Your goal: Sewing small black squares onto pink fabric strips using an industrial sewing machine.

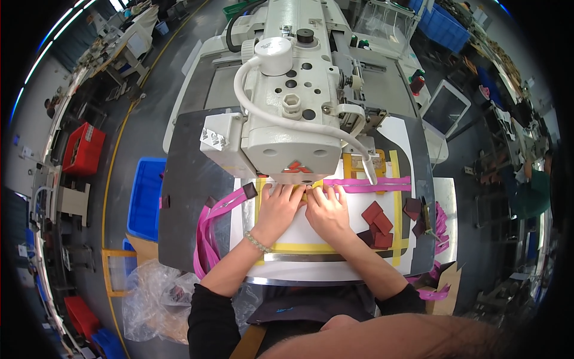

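My left hand (279, 210) and my right hand (327, 215) lie close together under the front of a white sewing machine head (293, 131). Their fingers are bent and pressed together on a pink zipper tape (388, 184), thumbs almost touching. The fingertips and the tape between them are partly hidden by the hands and machine head. To the right the tape runs straight across a white sheet (353, 224) edged with yellow tape. On the left a pink length (209, 230) hangs down in a loop, with a dark square patch (249, 190) beside my left hand.
Several dark red patches (378, 226) lie right of my right hand. A white hose (242, 90) curves over the machine head. A tablet screen (447, 107) stands at the right. Blue bin (143, 197) and clear plastic bag (155, 299) are at the left; a cardboard box (447, 290) sits lower right.
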`<state>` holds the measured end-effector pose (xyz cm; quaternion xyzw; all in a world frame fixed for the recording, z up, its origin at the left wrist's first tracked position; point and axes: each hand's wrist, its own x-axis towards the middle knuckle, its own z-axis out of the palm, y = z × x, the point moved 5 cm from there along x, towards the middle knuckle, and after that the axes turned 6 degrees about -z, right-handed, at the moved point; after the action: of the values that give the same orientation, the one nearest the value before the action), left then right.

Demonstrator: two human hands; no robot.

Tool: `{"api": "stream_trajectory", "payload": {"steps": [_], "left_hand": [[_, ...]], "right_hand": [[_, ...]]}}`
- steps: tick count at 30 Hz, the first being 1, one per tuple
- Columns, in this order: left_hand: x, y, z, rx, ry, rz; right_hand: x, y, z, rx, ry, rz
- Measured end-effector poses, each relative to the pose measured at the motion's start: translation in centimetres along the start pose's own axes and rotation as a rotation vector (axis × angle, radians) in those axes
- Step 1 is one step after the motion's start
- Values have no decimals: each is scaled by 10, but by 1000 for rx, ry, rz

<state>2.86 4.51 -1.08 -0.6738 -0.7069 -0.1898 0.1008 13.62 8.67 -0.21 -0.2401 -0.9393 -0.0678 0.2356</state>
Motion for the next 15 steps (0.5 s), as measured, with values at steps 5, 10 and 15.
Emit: {"api": "stream_trajectory", "payload": {"steps": [5,10,15], "left_hand": [[1,-2,0,-17,-17,-3],[-2,-7,-1,6,-39,-18],[-1,-22,-1,-4,-68,-8]], "right_hand": [[-1,-1,2,-14,-9,7],[-8,6,-3,86,36,-45],[-8,16,-7,191,-17,-92]]}}
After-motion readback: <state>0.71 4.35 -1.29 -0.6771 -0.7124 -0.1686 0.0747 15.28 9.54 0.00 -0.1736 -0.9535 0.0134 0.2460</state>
